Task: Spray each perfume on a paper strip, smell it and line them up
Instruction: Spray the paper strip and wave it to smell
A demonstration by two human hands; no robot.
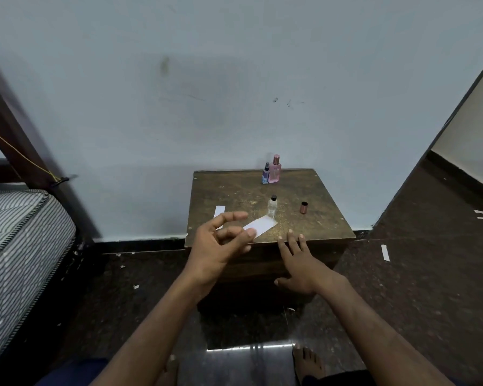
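A person's left hand (221, 243) pinches a white paper strip (260, 227) over the near edge of a small wooden table (234, 190), while the right hand (299, 263) reaches forward with straight fingers, holding nothing. A clear bottle (272, 208) stands uncapped (its copper cap (304, 207) sits apart), just beyond the strip. A careless reach could likely topple that slim bottle. Two more bottles (272, 169) wait by the wall.
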